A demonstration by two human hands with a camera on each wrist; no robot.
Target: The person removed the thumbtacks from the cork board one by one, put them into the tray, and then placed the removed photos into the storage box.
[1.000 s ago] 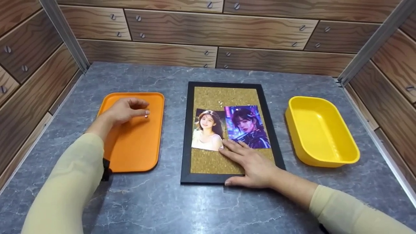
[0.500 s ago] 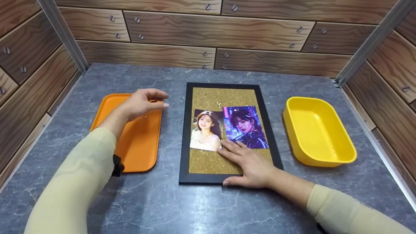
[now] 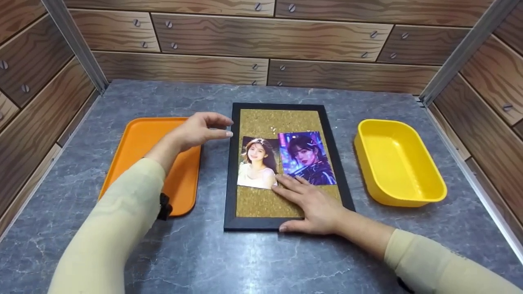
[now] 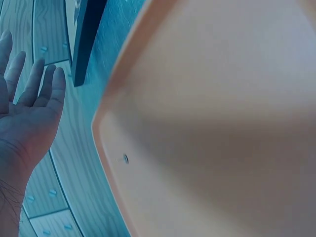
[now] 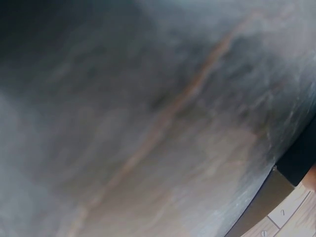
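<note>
A black-framed cork board [image 3: 257, 204] lies on the table with two photo prints on it. The left print [image 3: 257, 163] shows a portrait in a light top; the right print [image 3: 306, 159] is a purple-blue portrait with a small pale dot near its top edge. My right hand [image 3: 312, 208] rests flat on the board's lower right, fingertips at the left print's lower corner, thumb on the frame. My left hand [image 3: 200, 130] hovers at the frame's left edge, thumb and fingers apart, nothing visible between them. In the left wrist view, a small pin-like thing [image 4: 126, 158] lies in the orange tray [image 4: 222, 74].
The orange tray [image 3: 139, 151] lies left of the board, partly under my left forearm. A yellow bin [image 3: 402, 163] stands to the right. Small white specks [image 3: 273, 130] sit on the cork above the prints. Wood-patterned walls [image 3: 261, 36] enclose the grey table [image 3: 204, 253].
My left hand has risen off the orange tray and moved right to the frame's left edge. The right hand stays in place on the board.
</note>
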